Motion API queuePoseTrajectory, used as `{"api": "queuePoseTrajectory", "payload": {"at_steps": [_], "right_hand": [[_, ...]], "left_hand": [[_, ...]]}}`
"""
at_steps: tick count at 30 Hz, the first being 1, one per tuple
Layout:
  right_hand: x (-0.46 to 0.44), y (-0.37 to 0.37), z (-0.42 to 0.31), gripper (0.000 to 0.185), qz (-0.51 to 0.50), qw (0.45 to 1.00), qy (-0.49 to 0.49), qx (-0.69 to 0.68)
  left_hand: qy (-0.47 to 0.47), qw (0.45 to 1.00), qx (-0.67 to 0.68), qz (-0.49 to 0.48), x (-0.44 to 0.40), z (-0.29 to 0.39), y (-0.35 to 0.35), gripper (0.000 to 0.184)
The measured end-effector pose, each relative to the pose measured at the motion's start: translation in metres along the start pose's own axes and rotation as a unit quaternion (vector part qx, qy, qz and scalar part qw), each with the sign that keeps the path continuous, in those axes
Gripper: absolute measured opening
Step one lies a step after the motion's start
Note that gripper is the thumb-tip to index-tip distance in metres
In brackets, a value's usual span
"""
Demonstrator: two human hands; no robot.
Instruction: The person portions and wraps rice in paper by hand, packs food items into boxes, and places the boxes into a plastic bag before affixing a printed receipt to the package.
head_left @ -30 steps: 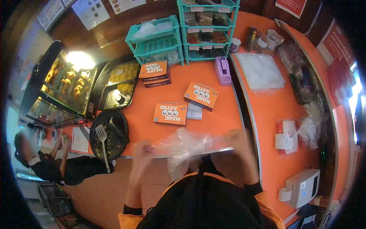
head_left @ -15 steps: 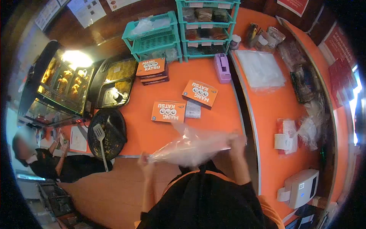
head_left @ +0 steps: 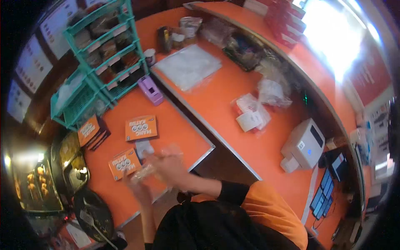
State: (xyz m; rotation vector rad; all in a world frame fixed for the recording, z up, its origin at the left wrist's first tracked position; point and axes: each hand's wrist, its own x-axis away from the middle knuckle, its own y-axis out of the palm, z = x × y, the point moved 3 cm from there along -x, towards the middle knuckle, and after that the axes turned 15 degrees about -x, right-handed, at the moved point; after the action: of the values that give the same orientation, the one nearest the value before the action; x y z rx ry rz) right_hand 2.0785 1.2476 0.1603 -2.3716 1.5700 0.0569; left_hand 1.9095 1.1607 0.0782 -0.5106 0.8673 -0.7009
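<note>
A clear plastic bag [head_left: 143, 172], bunched and blurred, stretches between my two hands at the counter's front edge. My right hand [head_left: 170, 170] is closed on its right side, and part of the film shows beyond the knuckles. My left hand [head_left: 141, 191] is closed at the other end, its fingers smeared by motion. Just behind the hands lies an orange food box [head_left: 125, 163] with "Mang Katsu" printed on it. A second orange box [head_left: 141, 128] lies farther back, with a white receipt [head_left: 144, 146] partly showing between the two.
Another stack of orange boxes [head_left: 89, 131] stands by the teal rack [head_left: 108, 58]. A purple tape dispenser [head_left: 150, 90] sits near the counter gap. On the right counter are flat plastic bags [head_left: 189, 66], a wrapped package [head_left: 251, 114] and a white printer [head_left: 304, 146]. A dark pan [head_left: 93, 212] holds a spatula.
My view has swung to the right, bringing the printer and a tablet in. The plastic bag, spread wide before, is now bunched, and my hands have come close together.
</note>
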Motion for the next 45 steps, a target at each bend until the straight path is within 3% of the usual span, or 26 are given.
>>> {"api": "queuePoseTrajectory", "payload": {"at_steps": [2, 4, 7, 8, 9, 11, 15, 16, 17, 18, 19, 21, 23, 24, 26, 27, 29, 31, 35, 36, 38, 39, 40, 42, 44, 45], "right_hand": [[-0.013, -0.062, 0.028, 0.043, 0.128, 0.989, 0.036, 0.067], [-0.021, -0.096, 0.073, 0.046, 0.210, 0.945, -0.035, 0.250], [0.002, -0.083, 0.059, 0.035, 0.217, 0.907, -0.194, 0.305], [0.008, -0.068, 0.056, 0.035, 0.111, 0.993, 0.003, -0.037], [0.014, -0.050, 0.049, 0.035, -0.014, 0.906, 0.195, -0.375], [0.011, -0.054, 0.041, 0.032, -0.062, 0.880, 0.183, -0.434], [0.006, -0.077, 0.021, 0.024, -0.244, 0.719, 0.121, -0.639], [0.003, -0.091, 0.017, 0.024, -0.221, 0.866, 0.145, -0.424], [0.002, -0.090, 0.026, 0.024, -0.225, 0.865, 0.147, -0.424], [0.001, -0.091, 0.048, 0.023, -0.223, 0.963, 0.077, -0.128], [-0.001, -0.094, 0.070, 0.022, -0.143, 0.987, 0.040, 0.053], [-0.008, -0.105, 0.114, 0.022, 0.013, 0.954, 0.061, 0.293], [-0.015, -0.121, 0.155, 0.024, 0.081, 0.902, 0.119, 0.407], [-0.013, -0.122, 0.158, 0.021, 0.147, 0.886, 0.100, 0.429], [-0.013, -0.121, 0.161, 0.019, 0.191, 0.878, 0.068, 0.433], [-0.019, -0.126, 0.144, 0.019, 0.089, 0.932, 0.044, 0.349], [-0.028, -0.105, 0.136, 0.018, -0.044, 0.967, 0.014, 0.251], [-0.031, -0.077, 0.145, 0.021, -0.077, 0.992, 0.083, -0.047], [-0.017, -0.069, 0.212, 0.026, -0.183, 0.922, -0.004, 0.342], [-0.019, -0.068, 0.213, 0.027, -0.196, 0.902, -0.012, 0.385], [-0.014, -0.073, 0.172, 0.039, -0.116, 0.906, 0.177, 0.367], [-0.012, -0.073, 0.180, 0.039, -0.126, 0.906, 0.172, 0.366], [-0.011, -0.076, 0.190, 0.045, -0.158, 0.912, 0.144, 0.351], [-0.014, -0.071, 0.142, 0.037, -0.136, 0.944, 0.106, 0.281], [-0.009, -0.065, 0.178, 0.042, -0.170, 0.934, 0.134, 0.283], [-0.007, -0.067, 0.195, 0.045, -0.188, 0.928, 0.149, 0.286]], "left_hand": [[0.033, 0.991, -0.127, -0.015, -0.003, -0.085, -0.024, 0.019], [0.039, 0.978, -0.202, -0.018, -0.008, -0.074, -0.042, 0.018], [0.085, 0.938, -0.336, 0.019, -0.010, -0.054, -0.042, 0.022], [0.128, 0.912, -0.385, 0.062, -0.010, -0.049, -0.040, 0.025], [0.134, 0.911, -0.385, 0.060, -0.007, -0.064, -0.039, 0.025], [-0.081, 0.988, -0.101, -0.082, 0.000, -0.127, -0.038, 0.031], [-0.094, 0.924, -0.214, -0.302, -0.009, -0.155, -0.035, 0.041], [-0.182, 0.932, -0.004, -0.314, -0.009, -0.152, -0.030, 0.045], [-0.257, 0.899, 0.169, -0.311, -0.009, -0.149, -0.029, 0.047], [-0.336, 0.834, 0.328, -0.290, -0.014, -0.131, -0.032, 0.049], [-0.337, 0.835, 0.325, -0.291, -0.017, -0.104, -0.034, 0.049], [-0.302, 0.762, 0.521, -0.240, -0.021, -0.071, -0.042, 0.047], [-0.164, 0.579, 0.729, -0.327, -0.001, -0.114, -0.020, 0.048], [-0.214, 0.564, 0.709, -0.364, 0.009, -0.110, -0.018, 0.045], [-0.319, 0.593, 0.606, -0.425, 0.018, -0.101, -0.028, 0.041], [-0.372, 0.625, 0.519, -0.449, 0.009, -0.071, -0.025, 0.038], [-0.178, 0.818, 0.139, -0.529, 0.004, -0.041, -0.017, 0.041], [0.015, 0.952, -0.035, -0.302, 0.015, -0.030, 0.008, 0.049], [-0.066, 0.953, -0.193, -0.224, 0.020, -0.060, 0.006, 0.062], [-0.078, 0.912, -0.248, -0.318, 0.017, -0.060, 0.002, 0.061], [-0.113, 0.877, -0.265, -0.384, 0.027, -0.064, -0.001, 0.047], [-0.124, 0.876, -0.268, -0.381, 0.040, -0.072, 0.010, 0.047], [-0.095, 0.944, -0.199, -0.243, 0.049, -0.078, 0.020, 0.042], [-0.067, 0.984, -0.132, -0.096, 0.055, -0.073, 0.026, 0.037], [-0.166, 0.941, -0.016, -0.295, 0.069, -0.071, 0.050, 0.044], [-0.174, 0.940, -0.016, -0.293, 0.076, -0.077, 0.055, 0.044]]}}
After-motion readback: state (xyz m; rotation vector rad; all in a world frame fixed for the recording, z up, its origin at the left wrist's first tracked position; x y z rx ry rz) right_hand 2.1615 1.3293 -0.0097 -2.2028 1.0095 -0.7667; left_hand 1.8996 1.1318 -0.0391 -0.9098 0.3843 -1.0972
